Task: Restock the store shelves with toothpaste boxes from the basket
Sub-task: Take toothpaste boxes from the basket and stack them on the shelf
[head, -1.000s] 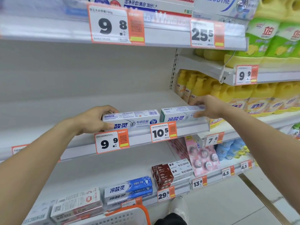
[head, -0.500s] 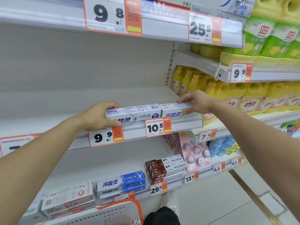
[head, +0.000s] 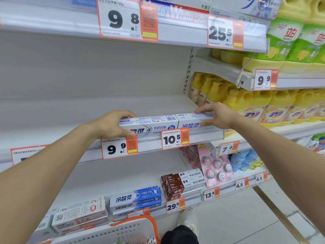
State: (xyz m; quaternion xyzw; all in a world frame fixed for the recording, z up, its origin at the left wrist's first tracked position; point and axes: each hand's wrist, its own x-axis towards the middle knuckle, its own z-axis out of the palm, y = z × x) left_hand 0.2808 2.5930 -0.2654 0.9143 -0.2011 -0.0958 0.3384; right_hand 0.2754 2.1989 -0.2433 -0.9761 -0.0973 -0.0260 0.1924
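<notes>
Head view, only camera. Since a second ago the two toothpaste boxes have closed up: the gap between them is gone and they now sit end to end, touching, along the front lip of the middle shelf (head: pixel 52 120). I read this as the facing-up step, boxes placed and being squared, not carried.

Left hand (head: pixel 112 126) grasps the left end of the silver toothpaste box (head: pixel 151 125), fingers over the top, thumb on the front face. Right hand (head: pixel 215 117) pinches the right end of the green-ended toothpaste box (head: pixel 189 121), fingers on top, thumb beneath the front edge. Both boxes lie flat, long side facing out, just above the 10.5 price tag (head: pixel 175 139).

The shelf behind and to the left of the boxes is bare white, so I judge the restocking far from done.

Around: orange-rimmed basket (head: pixel 133 229) at bottom edge, contents not legible. Blue toothpaste boxes (head: pixel 137 199) and brown boxes (head: pixel 177 184) on the shelf below. Yellow detergent bottles (head: pixel 246 101) in the next bay, close beside the right hand. Nothing blocks the shelf itself.
</notes>
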